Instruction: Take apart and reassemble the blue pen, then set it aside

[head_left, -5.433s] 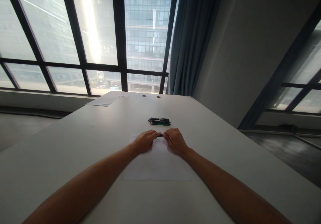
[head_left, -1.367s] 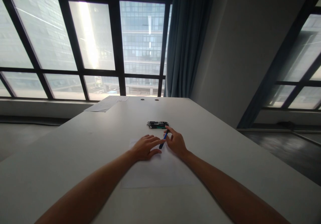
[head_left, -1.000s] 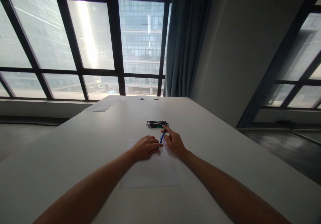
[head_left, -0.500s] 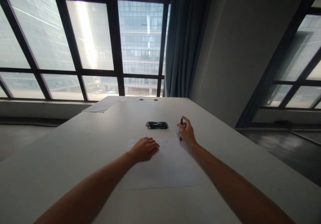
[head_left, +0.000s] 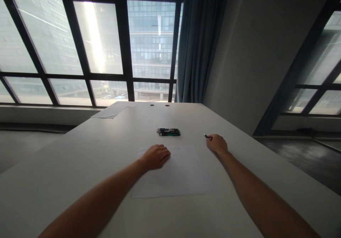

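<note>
Pen [head_left: 206,136] mostly hidden inside right hand [head_left: 217,144].

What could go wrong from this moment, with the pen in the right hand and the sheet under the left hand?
1. The right hand holds the pen low over the table, off to the right of the paper; set down there, it may roll toward the right edge.
2. The left hand rests only on the paper's far left corner, so the sheet may slide or turn if nudged.
</note>
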A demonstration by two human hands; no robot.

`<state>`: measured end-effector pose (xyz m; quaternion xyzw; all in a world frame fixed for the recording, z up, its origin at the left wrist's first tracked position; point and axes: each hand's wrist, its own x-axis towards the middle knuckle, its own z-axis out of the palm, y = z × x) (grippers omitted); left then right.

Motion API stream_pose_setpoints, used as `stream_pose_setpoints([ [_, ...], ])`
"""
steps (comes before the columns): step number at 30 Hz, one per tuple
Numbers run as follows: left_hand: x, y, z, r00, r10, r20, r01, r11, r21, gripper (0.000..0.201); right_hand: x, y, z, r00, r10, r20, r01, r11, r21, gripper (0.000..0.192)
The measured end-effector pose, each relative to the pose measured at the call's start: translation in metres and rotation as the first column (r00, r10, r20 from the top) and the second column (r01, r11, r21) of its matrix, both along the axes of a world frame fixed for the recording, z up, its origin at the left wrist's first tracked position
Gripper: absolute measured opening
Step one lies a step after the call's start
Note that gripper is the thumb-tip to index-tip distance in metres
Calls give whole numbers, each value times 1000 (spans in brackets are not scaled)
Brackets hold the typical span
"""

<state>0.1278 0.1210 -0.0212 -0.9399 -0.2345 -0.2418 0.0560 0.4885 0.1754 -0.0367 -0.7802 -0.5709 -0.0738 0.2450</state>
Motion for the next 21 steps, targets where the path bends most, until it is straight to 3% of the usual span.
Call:
stream_pose_setpoints([
  [9, 1, 2, -1, 1000, -16, 9, 16, 1000, -1, 23, -1, 1, 0, 1000, 28, -12, -28, 999, -21, 25],
  [12, 2, 2, -1, 1000, -15, 20, 15, 1000, -3, 23, -10, -2, 6, 999, 44, 26, -44, 999, 27, 28],
  [15, 2, 2, -1, 999, -21, 30, 21, 1000, -10, 22, -37, -3, 12, 984, 156, 82, -164, 982, 89, 29],
  [21, 3, 1, -2, 999, -30, 45, 30, 999, -16, 22, -109, 12, 18, 865, 454, 214, -463, 887, -11, 27],
])
